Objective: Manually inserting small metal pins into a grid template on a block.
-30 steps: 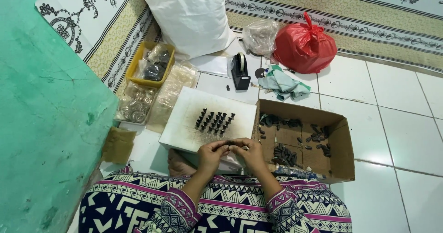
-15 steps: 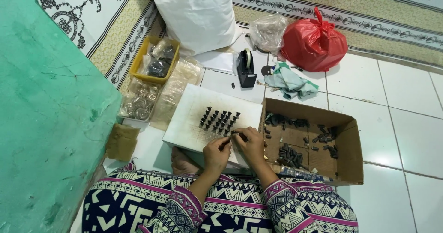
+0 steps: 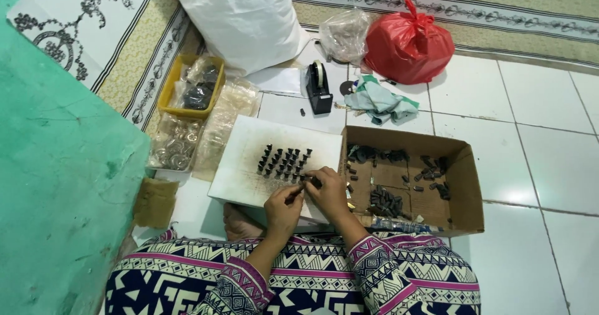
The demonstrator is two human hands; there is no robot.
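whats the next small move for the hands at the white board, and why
Probably set the dark piece at the right hand upright at the near right edge of the standing pieces on the white board. Both hands meet there, the left hand holding a thin tool, and more loose pieces lie in the box.

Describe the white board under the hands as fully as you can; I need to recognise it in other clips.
The white board is a flat, thick rectangular slab, foam-like, its top smudged grey-brown. It lies level on the tiled floor, its right edge against the cardboard box. Small dark pieces stand upright in rows on it. The left hand and right hand rest at its near edge.
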